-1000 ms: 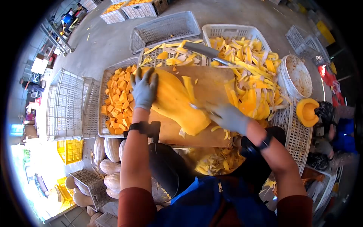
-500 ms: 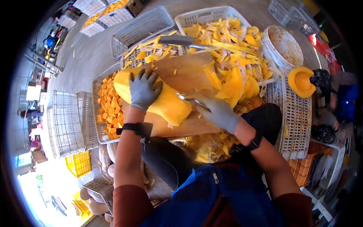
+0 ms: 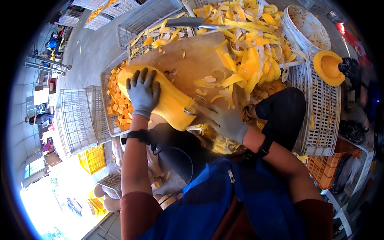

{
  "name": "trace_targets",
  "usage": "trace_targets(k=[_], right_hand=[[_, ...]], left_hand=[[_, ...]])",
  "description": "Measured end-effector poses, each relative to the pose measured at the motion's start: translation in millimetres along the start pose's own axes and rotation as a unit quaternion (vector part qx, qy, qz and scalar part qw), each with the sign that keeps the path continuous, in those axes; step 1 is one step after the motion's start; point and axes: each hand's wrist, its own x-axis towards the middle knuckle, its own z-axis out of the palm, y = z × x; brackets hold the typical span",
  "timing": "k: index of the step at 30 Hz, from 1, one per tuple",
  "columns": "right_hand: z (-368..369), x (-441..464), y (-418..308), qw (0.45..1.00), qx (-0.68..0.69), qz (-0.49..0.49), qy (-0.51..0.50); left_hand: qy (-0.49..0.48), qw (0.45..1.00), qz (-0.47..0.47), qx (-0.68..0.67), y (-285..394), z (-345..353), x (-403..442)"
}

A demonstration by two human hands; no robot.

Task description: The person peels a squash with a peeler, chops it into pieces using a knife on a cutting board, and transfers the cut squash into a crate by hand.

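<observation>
Right hand in grey glove holds shiny curved metal peeler at near end of long smooth yellow squash. Squash lies left of this grip, slanting far-left to near-right on flat brown board. Left hand in grey glove, fingers spread, rests on far half.

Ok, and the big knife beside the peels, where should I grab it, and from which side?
I'd take the knife by its narrow silver handle, coming from above on your right. The broad blade points left, though the handle's right end meets yellow peels.
</observation>
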Motion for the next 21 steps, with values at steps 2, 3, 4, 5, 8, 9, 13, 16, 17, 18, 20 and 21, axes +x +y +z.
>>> trace_targets(k=[2,3,4,5,8,9,13,16,17,18,20,21], right_hand=[[2,-8,-11,0.999,0.048,0.026,0.003],[5,-25,-8,0.998,0.051,0.006,-0.021],[7,-52,3,0.998,0.051,-0.016,-0.043],[5,-68,11,0.996,0.048,-0.038,-0.066],[1,-71,17,0.995,0.071,0.071,0.008],[1,-63,18,0.992,0.095,0.078,0.026],[-13,2,26,0.985,0.148,0.091,0.002],[-11,37,7,0.992,0.091,0.073,-0.054],[-7,38,2,0.994,0.061,0.064,-0.071],[2,27,-3,0.996,0.078,0.044,-0.009],[16,-10,-6,0.989,0.097,-0.011,0.115],[16,-33,0,0.997,0.078,-0.004,-0.007]], left_hand=[[-0.004,1.000,-0.006,0.012,-2,-1,-4],[-0.012,1.000,-0.011,0.017,-2,-4,-7],[-0.006,1.000,-0.020,0.023,-5,-2,-10],[0.001,0.999,-0.029,0.027,-10,3,-13],[-0.018,0.998,-0.033,0.041,-12,5,-16],[-0.041,0.998,-0.017,0.039,-13,6,-15],[-0.119,0.989,0.085,-0.029,10,-1,9],[-0.096,0.990,0.098,-0.042,14,0,17],[-0.082,0.991,0.101,-0.042,14,1,12],[-0.087,0.990,0.102,-0.044,14,0,8],[-0.081,0.991,0.094,-0.046,15,-1,8],[-0.068,0.992,0.100,-0.047,15,-2,8]])
